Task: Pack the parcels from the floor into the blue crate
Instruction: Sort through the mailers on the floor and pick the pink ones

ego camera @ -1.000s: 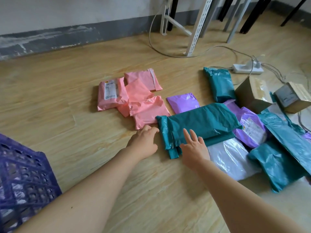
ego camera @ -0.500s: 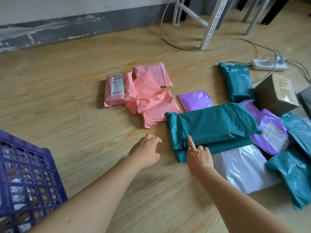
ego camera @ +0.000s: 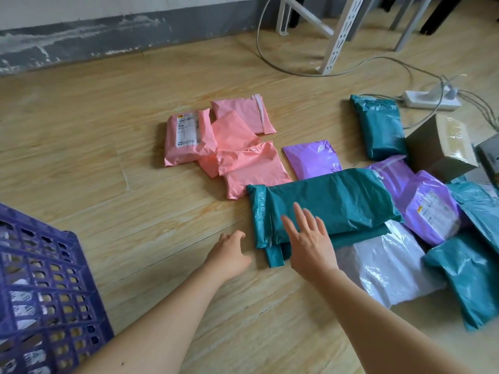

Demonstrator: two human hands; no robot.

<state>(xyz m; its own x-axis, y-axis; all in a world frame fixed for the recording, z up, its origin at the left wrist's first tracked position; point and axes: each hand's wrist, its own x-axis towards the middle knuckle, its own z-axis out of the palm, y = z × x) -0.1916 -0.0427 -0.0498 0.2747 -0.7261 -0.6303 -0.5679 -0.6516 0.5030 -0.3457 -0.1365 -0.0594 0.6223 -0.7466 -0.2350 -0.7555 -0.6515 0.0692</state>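
With both hands, the left hand and right hand, spread empty, best slide fingers under the big teal parcel from its near edge.

Pink, purple and teal parcels lie flat, overlapping on the floor, right of the blue crate.

Light wood-plank floor, grey skirting along the far wall. Lying on it: a cluster of pink mailer bags, overlapping; one small purple bag beside them; a large teal parcel stacked on another teal one; a white bag; a cardboard box; a white power strip with cables. Blue crate stands at lower left.
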